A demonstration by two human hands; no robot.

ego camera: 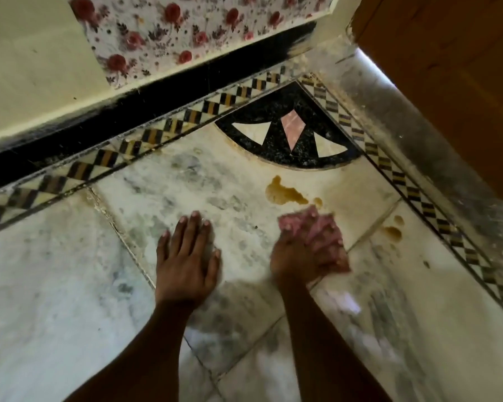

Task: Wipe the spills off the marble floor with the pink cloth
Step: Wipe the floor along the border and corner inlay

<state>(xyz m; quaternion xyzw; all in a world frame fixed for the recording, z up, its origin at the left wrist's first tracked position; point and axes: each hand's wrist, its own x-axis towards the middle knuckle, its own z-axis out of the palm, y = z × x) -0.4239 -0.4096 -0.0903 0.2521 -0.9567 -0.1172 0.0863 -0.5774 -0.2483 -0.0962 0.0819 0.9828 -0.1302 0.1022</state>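
A brown spill [283, 192] lies on the white marble floor [70, 285], just beyond the pink cloth [317, 224]. My right hand [299, 256] presses the crumpled cloth flat on the floor, fingers spread over it; it looks blurred. The cloth's far edge nearly touches the spill. Two smaller brown spots [393, 230] sit to the right, near the patterned border. My left hand [186, 256] rests palm down on the marble to the left, holding nothing.
A black inlaid corner motif [288, 123] lies beyond the spill. Checkered border strips [157, 132] run along a black skirting and a wall with floral paper [172, 27]. A brown wooden door [447, 68] stands at the right.
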